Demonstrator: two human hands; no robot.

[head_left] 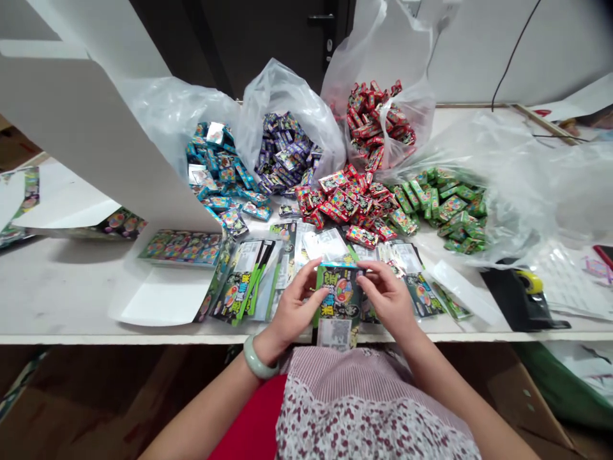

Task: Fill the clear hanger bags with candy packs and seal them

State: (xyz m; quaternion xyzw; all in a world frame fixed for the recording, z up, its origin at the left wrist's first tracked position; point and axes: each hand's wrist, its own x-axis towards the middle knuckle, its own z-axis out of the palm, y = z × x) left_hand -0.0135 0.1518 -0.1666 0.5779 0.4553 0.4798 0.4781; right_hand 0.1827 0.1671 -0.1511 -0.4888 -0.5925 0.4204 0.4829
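White desk (62, 294) fills the view, with heaps of little packs far past the fingers (309, 276): blue packs (218, 169), purple packs (287, 153), red packs (368, 121) and green packs (445, 207). One green packet (341, 299) sits between the two hands, just over the near desk edge. Its long side points away from the body. On its left edge the left hand (292, 313) pinches it, and on its right edge the right hand (393, 300) does the same, fingers closed on it. Both hands are just as near.

candy bags (287, 153) behind pouch (341, 295) on table (57, 294)
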